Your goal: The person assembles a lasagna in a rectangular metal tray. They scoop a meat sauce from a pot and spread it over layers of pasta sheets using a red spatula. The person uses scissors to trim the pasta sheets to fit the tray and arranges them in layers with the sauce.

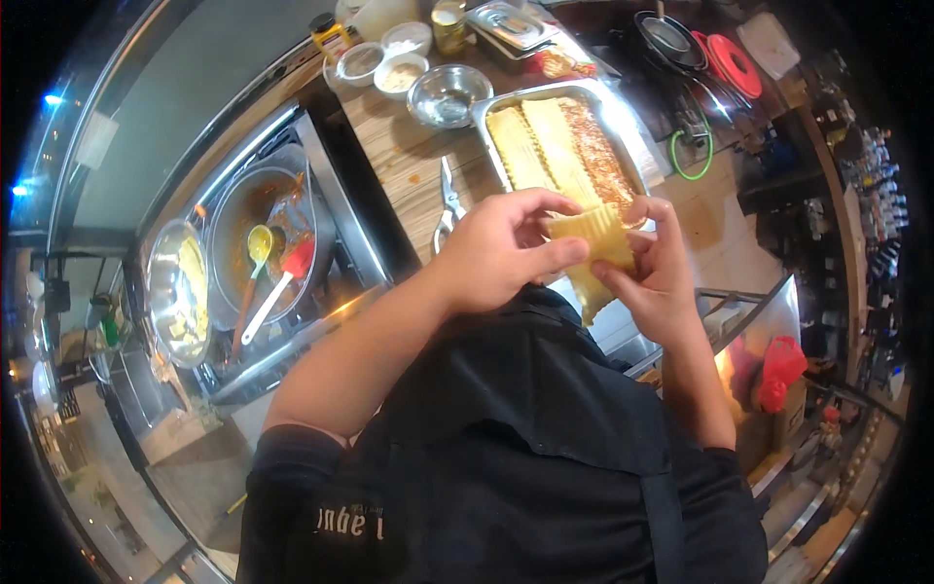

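Observation:
Between my two hands hangs a yellow lasagna sheet (pixel 595 255) with ruffled edges, its lower end drooping. My left hand (pixel 511 243) pinches its left side between thumb and fingers. On its right side, my right hand (pixel 662 268) grips it with thumb and bent fingers. Just beyond, a rectangular metal baking pan (pixel 484 125) holds flat lasagna sheets (pixel 550 141) over its left and middle part. A strip of red meat sauce (pixel 605 151) shows uncovered along the right. Kitchen scissors (pixel 449 195) lie left of the pan on the wooden counter (pixel 404 161).
A glass bowl (pixel 449 95), several small bowls (pixel 400 73) and jars (pixel 449 27) stand at the back. To the left, a large pot (pixel 226 209) with a ladle and a red spatula (pixel 298 259) sits on the stove beside a metal bowl (pixel 179 331). A sink area with pans (pixel 671 39) lies right.

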The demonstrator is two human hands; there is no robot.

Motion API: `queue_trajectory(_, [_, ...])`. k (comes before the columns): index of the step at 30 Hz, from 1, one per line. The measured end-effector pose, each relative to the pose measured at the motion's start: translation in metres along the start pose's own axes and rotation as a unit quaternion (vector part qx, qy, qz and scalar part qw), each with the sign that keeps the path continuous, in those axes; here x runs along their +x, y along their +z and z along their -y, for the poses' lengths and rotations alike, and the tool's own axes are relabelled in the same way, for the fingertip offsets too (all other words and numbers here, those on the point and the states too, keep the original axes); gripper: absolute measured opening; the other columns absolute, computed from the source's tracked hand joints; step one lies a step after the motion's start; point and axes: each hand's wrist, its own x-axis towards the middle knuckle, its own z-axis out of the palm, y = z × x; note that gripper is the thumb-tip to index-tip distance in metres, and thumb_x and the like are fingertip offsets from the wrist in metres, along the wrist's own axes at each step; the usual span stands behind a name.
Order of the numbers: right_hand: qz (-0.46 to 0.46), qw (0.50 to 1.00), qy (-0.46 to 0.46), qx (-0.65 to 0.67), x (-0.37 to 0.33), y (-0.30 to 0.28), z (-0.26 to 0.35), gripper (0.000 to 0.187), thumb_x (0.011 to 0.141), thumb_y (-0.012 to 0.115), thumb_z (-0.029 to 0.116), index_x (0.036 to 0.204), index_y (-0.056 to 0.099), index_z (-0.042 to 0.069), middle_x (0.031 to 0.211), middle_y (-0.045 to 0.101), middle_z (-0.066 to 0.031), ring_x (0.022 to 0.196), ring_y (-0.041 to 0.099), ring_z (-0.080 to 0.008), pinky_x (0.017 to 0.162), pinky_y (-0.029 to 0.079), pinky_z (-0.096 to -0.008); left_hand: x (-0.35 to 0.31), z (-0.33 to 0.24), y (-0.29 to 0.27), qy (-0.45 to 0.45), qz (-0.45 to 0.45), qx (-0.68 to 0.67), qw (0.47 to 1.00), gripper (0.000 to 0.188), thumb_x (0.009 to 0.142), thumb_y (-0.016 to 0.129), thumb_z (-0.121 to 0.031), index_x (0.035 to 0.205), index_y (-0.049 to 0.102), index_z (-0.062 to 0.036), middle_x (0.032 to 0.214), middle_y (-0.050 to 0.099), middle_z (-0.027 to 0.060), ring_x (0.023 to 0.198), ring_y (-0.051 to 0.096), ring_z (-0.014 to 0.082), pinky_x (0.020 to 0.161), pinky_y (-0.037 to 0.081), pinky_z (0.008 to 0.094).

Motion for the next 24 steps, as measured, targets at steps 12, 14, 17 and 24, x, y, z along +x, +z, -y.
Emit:
queue_trajectory(12, [0.011,0.977,0.165,0.135,-0.003,-0.127,-0.102,0.046,0.105,0.084,0.018,0.144,0.068,-0.001,0.114,0.081,-0.0047,0.097,0.078,-0.0122,0.086,0.063,-0.0304,0.229,-0.007,-0.057,0.02,-0.048,0.307,0.95,0.03,0.105,0.086,-0.03,0.119,0.085,-0.003,0.092,0.081,0.0006,0.08,0.068,0.0069,0.075,0.056,0.029])
queue_trajectory(14, [-0.003,0.977,0.19,0.093,0.012,-0.147,-0.113,0.037,0.107,0.081,0.021,0.136,0.072,-0.001,0.108,0.081,-0.0041,0.091,0.078,-0.0108,0.079,0.063,-0.0297,0.267,0.004,-0.069,-0.033,-0.068,0.334,0.939,0.033,0.104,0.087,-0.034,0.121,0.086,-0.005,0.094,0.083,0.0038,0.083,0.073,0.0107,0.078,0.058,0.032])
queue_trajectory(17, [-0.038,0.976,0.216,-0.013,0.039,-0.155,-0.109,0.028,0.11,0.076,0.024,0.123,0.077,-0.001,0.094,0.081,-0.0062,0.075,0.078,-0.012,0.063,0.062,-0.0308,0.303,0.024,-0.081,0.016,-0.118,0.474,0.873,0.036,0.101,0.088,-0.038,0.122,0.086,-0.0087,0.099,0.086,0.0087,0.089,0.079,0.0182,0.082,0.061,0.0372])
queue_trajectory(24, [-0.06,0.955,0.257,-0.132,0.066,-0.152,-0.102,0.028,0.109,0.074,0.024,0.113,0.079,-0.004,0.078,0.078,-0.0121,0.067,0.082,-0.0194,0.06,0.062,-0.0368,0.313,0.046,-0.05,0.07,-0.216,0.65,0.725,0.036,0.098,0.087,-0.045,0.113,0.082,-0.0127,0.112,0.083,0.0119,0.103,0.08,0.038,0.089,0.062,0.0517])
